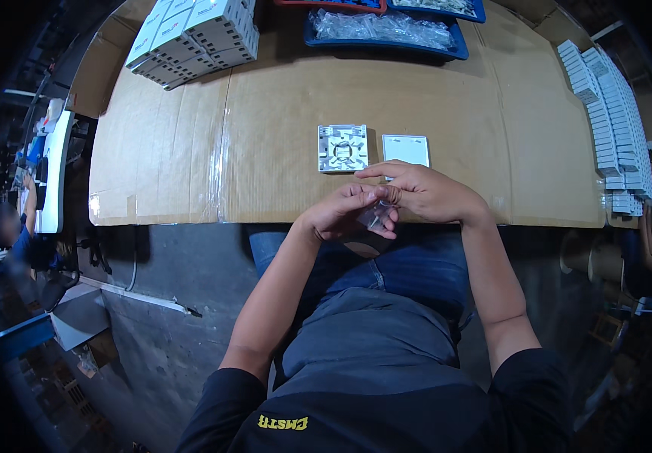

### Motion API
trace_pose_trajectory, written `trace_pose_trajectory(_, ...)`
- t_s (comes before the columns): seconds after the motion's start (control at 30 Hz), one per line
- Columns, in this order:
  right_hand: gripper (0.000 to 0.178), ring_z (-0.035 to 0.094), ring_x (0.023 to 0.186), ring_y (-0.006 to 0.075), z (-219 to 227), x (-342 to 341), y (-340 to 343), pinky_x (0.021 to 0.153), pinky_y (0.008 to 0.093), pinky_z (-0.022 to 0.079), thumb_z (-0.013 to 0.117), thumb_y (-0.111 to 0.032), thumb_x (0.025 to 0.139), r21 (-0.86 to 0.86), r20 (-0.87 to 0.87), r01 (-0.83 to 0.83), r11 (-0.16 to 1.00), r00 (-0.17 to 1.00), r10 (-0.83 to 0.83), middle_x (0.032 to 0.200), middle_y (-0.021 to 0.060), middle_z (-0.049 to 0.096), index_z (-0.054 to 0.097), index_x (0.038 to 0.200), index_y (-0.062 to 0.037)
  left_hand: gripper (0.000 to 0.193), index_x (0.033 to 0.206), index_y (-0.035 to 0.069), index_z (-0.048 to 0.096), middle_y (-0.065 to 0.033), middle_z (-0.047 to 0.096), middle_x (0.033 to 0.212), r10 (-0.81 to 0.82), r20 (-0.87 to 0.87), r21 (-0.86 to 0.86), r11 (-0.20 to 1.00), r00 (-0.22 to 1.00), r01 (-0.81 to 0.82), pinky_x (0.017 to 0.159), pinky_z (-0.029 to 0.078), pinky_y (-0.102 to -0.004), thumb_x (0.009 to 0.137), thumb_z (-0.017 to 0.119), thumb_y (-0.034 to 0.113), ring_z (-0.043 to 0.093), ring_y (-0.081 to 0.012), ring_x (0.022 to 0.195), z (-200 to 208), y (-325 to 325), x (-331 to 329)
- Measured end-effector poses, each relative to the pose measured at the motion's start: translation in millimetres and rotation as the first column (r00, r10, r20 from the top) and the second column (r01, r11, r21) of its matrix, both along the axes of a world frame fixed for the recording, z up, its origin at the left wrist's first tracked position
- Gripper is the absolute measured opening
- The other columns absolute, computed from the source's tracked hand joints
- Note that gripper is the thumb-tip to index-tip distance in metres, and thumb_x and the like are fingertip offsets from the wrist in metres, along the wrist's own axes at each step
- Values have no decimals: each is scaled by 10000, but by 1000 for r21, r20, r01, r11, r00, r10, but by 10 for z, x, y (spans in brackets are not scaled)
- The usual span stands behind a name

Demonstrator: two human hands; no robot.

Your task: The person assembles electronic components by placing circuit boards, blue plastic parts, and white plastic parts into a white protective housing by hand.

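Just over the table's near edge, my left hand point(342, 212) is closed on a small clear plastic bag point(375, 217), which hangs between its thumb and fingers. My right hand point(438, 193) meets it from the other side, thumb pinched against the bag's upper end and one finger reaching out to the left. What lies inside the bag is too small to make out. Beyond my hands a square white plastic housing point(342, 149) lies face up, showing its moulded inside with a round middle. Beside it on the right is a flat white cover point(407, 148), its near edge partly hidden by my right hand.
Cardboard covers the table point(281, 98). White boxes point(194, 38) are stacked at the far left, and slim white pieces point(611, 121) in rows along the right. A blue bin point(386, 50) of clear bags stands at the back, near a red bin point(333, 4). Another person point(28, 241) works far left.
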State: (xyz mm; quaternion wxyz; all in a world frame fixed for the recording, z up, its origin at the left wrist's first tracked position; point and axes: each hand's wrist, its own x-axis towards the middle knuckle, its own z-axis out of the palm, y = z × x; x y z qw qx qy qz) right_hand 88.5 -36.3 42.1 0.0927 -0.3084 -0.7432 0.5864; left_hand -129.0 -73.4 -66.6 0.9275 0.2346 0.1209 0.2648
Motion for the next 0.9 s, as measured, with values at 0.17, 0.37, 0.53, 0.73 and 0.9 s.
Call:
trace_pose_trajectory(0.17,424,594,1260,268,13,14,-31,1075,387,459,513,-353,1108,-13,-26,25,1000,999,-25,1499,137,571,720,1230,-4,467,1202,-3,642,-166,687,1096,17,2,4,1000,1000,-17,999,563,-607,1018,662,426,695,-283,1065,2,-5,10)
trace_pose_trajectory(0.37,405,565,1310,294,-71,23,-56,1093,404,447,526,-334,1100,167,43,-21,986,999,13,1504,153,571,740,1152,6,437,1227,-13,641,-163,702,1080,13,-12,13,1000,1000,-13,988,578,-581,1039,639,382,711,-259,1032,-20,-22,2)
trace_pose_trajectory(0.53,374,522,1364,322,-78,-23,-69,1127,420,417,536,-306,1092,96,-20,-30,995,999,32,1532,162,545,734,1184,-2,462,1239,-30,636,-161,708,1080,31,-3,3,1000,1000,-31,993,577,-572,1035,647,384,717,-250,1023,-48,-32,2)
trace_pose_trajectory(0.73,387,503,1390,326,-50,3,-52,1138,422,410,536,-314,1091,254,103,-44,966,994,18,1566,156,511,719,1259,-18,489,1243,-34,634,-159,708,1086,10,25,12,1000,1000,-10,1006,568,-582,1025,658,403,716,-248,1031,-18,-16,-14)
trace_pose_trajectory(0.9,369,500,1396,321,-114,-37,-88,1138,412,410,533,-280,1090,104,11,-2,995,1000,1,1558,162,516,721,1232,4,503,1246,-36,632,-162,708,1092,37,-34,-21,999,999,-38,1012,559,-598,1018,665,411,717,-255,1039,-57,-36,-16)
